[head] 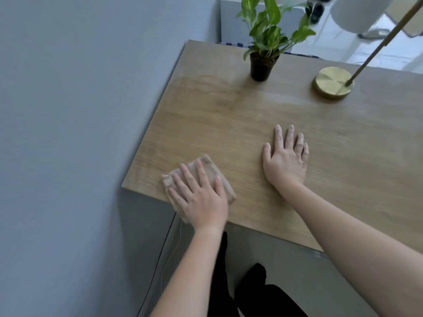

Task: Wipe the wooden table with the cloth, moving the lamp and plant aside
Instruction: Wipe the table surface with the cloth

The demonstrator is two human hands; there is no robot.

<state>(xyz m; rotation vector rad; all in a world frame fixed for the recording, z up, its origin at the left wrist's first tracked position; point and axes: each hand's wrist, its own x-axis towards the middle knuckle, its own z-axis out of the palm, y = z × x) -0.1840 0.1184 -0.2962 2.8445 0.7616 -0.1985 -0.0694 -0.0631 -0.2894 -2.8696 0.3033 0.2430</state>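
Observation:
A folded beige cloth lies at the near left corner of the wooden table. My left hand presses flat on the cloth, fingers spread over it. My right hand rests flat on the bare wood to the right, fingers apart, holding nothing. A green plant in a small black pot stands at the far edge. The lamp's round brass base sits to the right of the pot, with its thin brass stem slanting up to a white shade.
A grey wall runs along the table's left side. A white cabinet and a blue checked fabric lie behind the far edge. A thin cable hangs below the near left corner. My dark-clothed legs show below.

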